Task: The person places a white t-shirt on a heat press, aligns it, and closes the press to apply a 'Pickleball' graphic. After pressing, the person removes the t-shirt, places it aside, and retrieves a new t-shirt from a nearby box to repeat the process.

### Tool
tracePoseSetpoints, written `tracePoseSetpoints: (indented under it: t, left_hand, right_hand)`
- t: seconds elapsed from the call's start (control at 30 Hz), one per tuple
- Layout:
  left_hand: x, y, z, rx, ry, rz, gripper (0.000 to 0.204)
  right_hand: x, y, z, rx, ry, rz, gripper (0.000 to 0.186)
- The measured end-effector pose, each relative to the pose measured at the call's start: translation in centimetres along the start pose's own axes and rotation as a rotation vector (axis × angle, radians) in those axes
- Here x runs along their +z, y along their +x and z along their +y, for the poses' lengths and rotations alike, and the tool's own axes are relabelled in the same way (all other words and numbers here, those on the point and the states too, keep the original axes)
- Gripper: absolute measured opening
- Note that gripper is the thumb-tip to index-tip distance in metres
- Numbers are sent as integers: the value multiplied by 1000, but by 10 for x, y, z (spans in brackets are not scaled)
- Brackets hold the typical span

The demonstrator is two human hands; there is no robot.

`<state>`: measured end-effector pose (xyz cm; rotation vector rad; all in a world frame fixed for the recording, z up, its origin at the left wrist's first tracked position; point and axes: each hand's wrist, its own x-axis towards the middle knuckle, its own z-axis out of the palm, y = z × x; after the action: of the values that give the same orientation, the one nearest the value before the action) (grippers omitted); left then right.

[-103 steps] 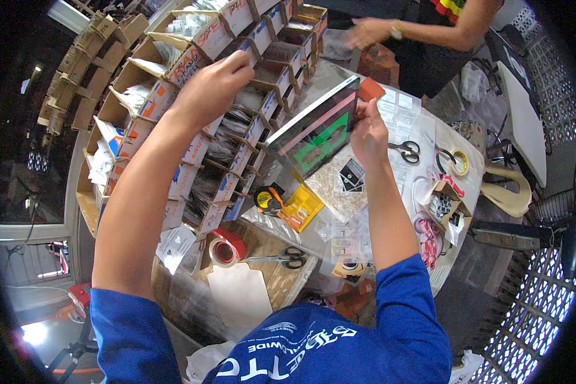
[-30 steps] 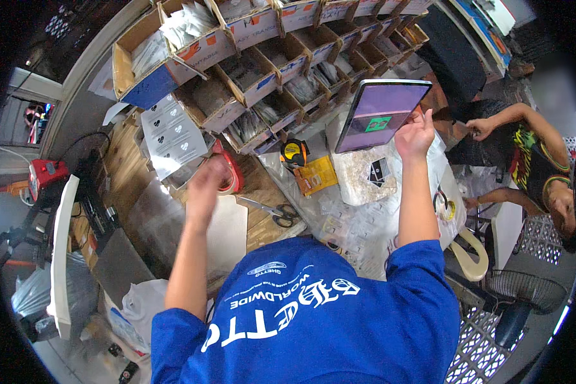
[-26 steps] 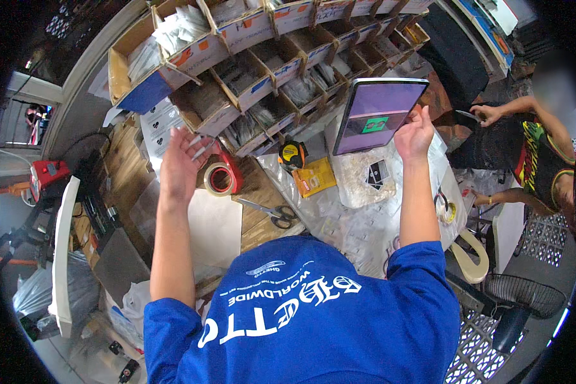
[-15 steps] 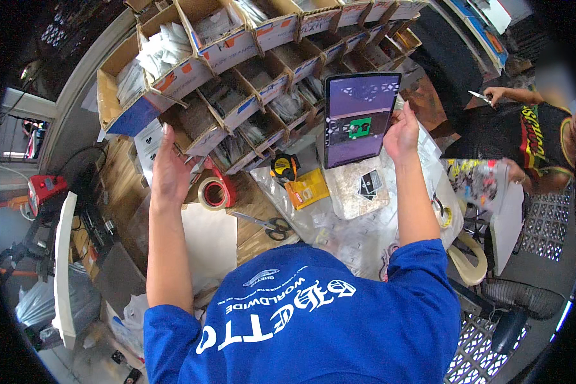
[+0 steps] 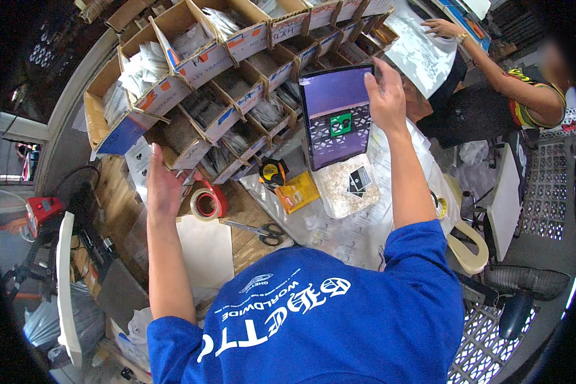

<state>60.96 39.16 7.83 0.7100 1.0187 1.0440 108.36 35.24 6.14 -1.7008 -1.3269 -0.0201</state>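
A tablet (image 5: 336, 115) stands tilted at the back of the table, its screen showing a small green picture. My right hand (image 5: 388, 101) is raised at its right edge, fingers apart, and one fingertip overlaps the screen; whether it touches I cannot tell. My left hand (image 5: 164, 192) is held up at the left with the thumb upright, in front of the cardboard bins and holding nothing that I can see; its other fingers are partly hidden. Beside it lie tape rolls (image 5: 206, 203), one tan and one red. Scissors with dark handles (image 5: 270, 235) rest on the table near a white sheet (image 5: 205, 251).
Cardboard bins (image 5: 211, 83) filled with small packets rise at the back. A tape measure (image 5: 272, 173), a yellow packet (image 5: 298, 192) and a white block with dark cards (image 5: 349, 192) lie mid-table. At the right a co-worker (image 5: 493, 96) handles a whitish sheet (image 5: 424, 48). A fan (image 5: 525, 283) stands lower right.
My right hand has moved up and over the tablet's right edge. My left hand is slightly lower. The co-worker has reached forward, and a pale sheet is now spread there.
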Motion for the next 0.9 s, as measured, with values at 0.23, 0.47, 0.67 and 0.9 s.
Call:
tracePoseSetpoints:
  t: [0.23, 0.47, 0.67, 0.9]
  left_hand:
    - [1, 1, 2, -16, 39, -47, 64]
    - [11, 4, 6, 39, 15, 86, 54]
    - [21, 5, 8, 182, -157, 76, 46]
    - [29, 17, 38, 234, -318, -13, 32]
  right_hand:
    - [17, 14, -25, 202, 242, -61, 40]
    - [18, 4, -12, 268, 533, -68, 25]
    - [7, -10, -20, 241, 731, -163, 21]
    - [8, -19, -26, 236, 674, -201, 26]
